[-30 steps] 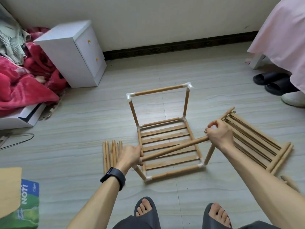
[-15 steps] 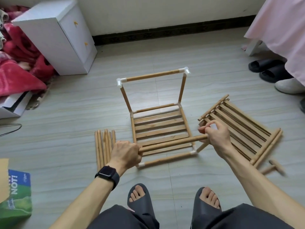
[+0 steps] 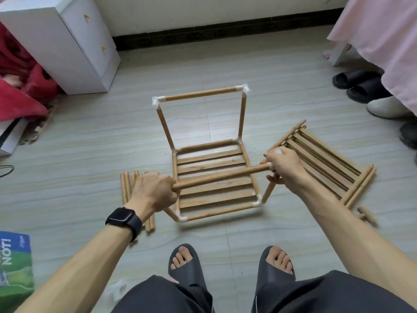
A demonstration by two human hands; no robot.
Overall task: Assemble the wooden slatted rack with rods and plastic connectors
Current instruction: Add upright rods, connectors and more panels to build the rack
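Observation:
A part-built wooden rack [image 3: 214,175] stands on the floor: a slatted shelf with white plastic corner connectors, two far uprights and a top rod [image 3: 200,95] joining them. A wooden rod [image 3: 222,176] lies crosswise above the shelf's near side. My left hand [image 3: 153,192] grips its left end over the near-left upright. My right hand [image 3: 284,168] is closed on its right end, where a white connector [image 3: 272,166] shows, above the near-right upright [image 3: 267,192]. A second slatted shelf [image 3: 322,162] lies flat to the right. A bundle of loose rods [image 3: 126,188] lies left of the rack.
A white drawer cabinet [image 3: 67,41] and red bedding [image 3: 20,91] sit at the back left. A pink cloth [image 3: 383,41] hangs at the right, above slippers [image 3: 361,84]. A green box [image 3: 13,265] lies at lower left. Short loose rods [image 3: 366,214] lie at the right. My sandalled feet [image 3: 230,263] are below.
The rod has come level across the near side, and both hands moved slightly with it. The camera tilted down and closer.

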